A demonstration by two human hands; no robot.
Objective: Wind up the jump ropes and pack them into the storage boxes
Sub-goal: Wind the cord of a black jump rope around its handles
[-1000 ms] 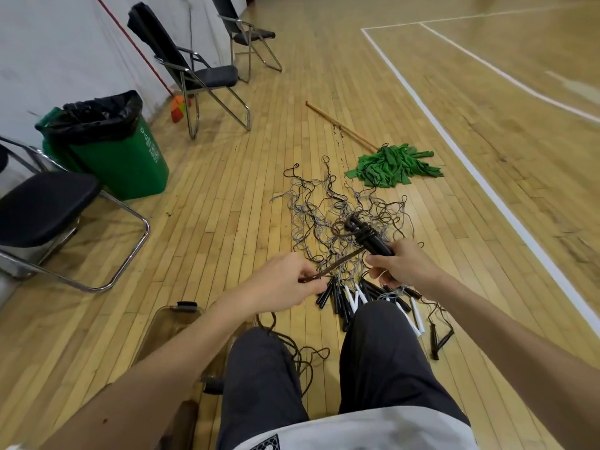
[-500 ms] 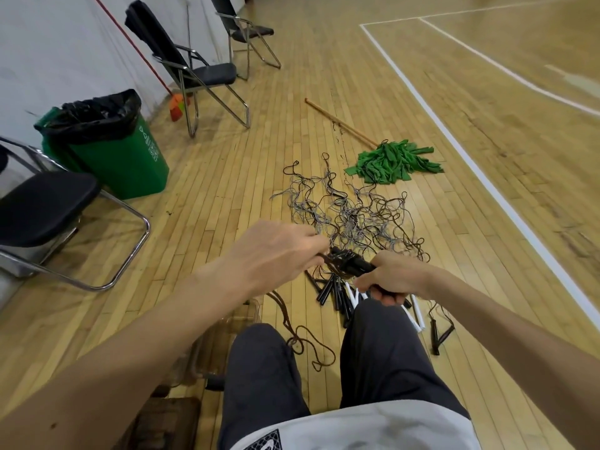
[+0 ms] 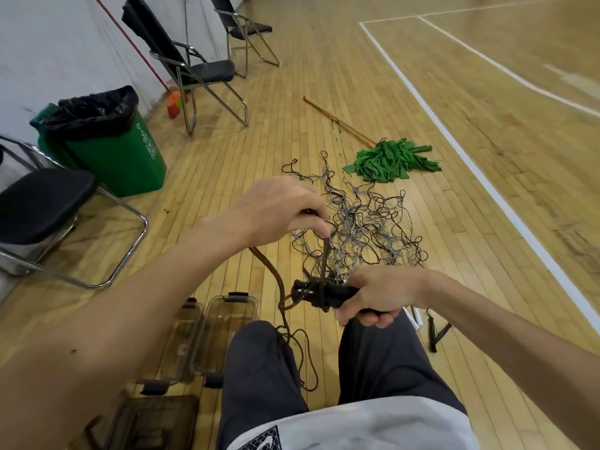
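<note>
Fingers [image 3: 319,224] of the raised left hand [image 3: 276,209] are pinched on a dark cord [image 3: 324,254], which is held taut and upright above the black handles [image 3: 321,293]. The handles are gripped by the curled right hand [image 3: 380,293], held low above the knees. Clear storage boxes [image 3: 227,336] are seen on the floor [image 3: 211,164] beside the left leg, and a rope tangle [image 3: 363,222] lies ahead.

Bare floor [image 3: 227,177] lies open left of the rope tangle [image 3: 357,228], up to the green bin [image 3: 113,151]. A mop [image 3: 389,160] lies beyond the tangle, with storage boxes [image 3: 224,332] at its near left.
</note>
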